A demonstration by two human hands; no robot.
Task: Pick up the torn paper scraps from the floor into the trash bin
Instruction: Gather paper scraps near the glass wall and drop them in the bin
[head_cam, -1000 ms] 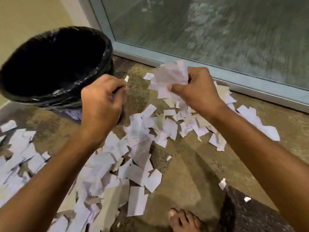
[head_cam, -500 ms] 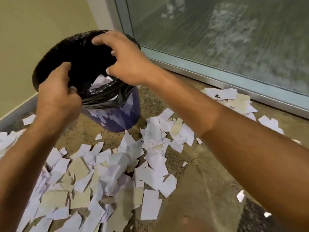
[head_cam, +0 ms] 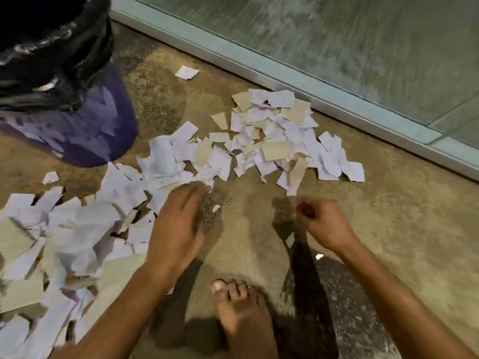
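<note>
Torn white and tan paper scraps lie in a heap on the floor near the glass door, and a larger spread of scraps covers the floor at the left. The purple trash bin with a black liner stands at the upper left. My left hand is low over the edge of the left spread, fingers apart and reaching forward, blurred. My right hand hovers just above the bare floor below the heap, fingers loosely curled with nothing visible in them.
A pale metal door sill and glass panel run diagonally across the top right. A single scrap lies apart near the sill. My bare foot rests on the floor at the bottom centre. A few tiny scraps dot the floor near my right hand.
Both hands have left the bin's rim and come down to the floor beside the scraps. The view has tilted down, so the bin now sits at the upper left corner.
</note>
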